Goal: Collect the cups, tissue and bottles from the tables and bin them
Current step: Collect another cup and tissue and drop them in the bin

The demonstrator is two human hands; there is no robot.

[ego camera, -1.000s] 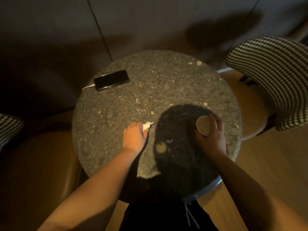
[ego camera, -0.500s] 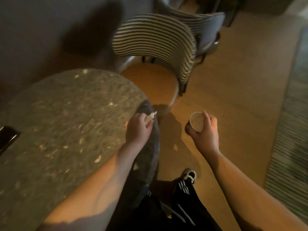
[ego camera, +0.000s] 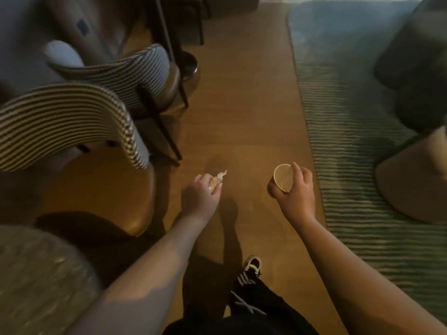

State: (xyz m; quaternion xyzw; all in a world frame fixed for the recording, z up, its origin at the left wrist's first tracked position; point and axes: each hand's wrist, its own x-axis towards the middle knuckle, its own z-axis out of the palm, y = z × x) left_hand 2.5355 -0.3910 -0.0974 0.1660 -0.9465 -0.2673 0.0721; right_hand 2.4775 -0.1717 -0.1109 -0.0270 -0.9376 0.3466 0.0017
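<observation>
The left hand (ego camera: pixel 202 198) was closed around a crumpled white tissue (ego camera: pixel 217 180), part of which protruded past the fingers. The right hand (ego camera: pixel 296 189) was wrapped around a paper cup (ego camera: pixel 283 178), fingers over its side and rim, the opening tilted toward the camera. Both items were held in the air above the wooden floor (ego camera: pixel 244 112), well apart from each other. The edge of a speckled round table (ego camera: pixel 36 281) showed at lower left, blurred. Two striped-back chairs (ego camera: pixel 72 122) stood at left. A striped green rug (ego camera: pixel 358 146) lay at right. One dark shoe (ego camera: pixel 251 265) with white stripes was on the floor below the hands.
</observation>
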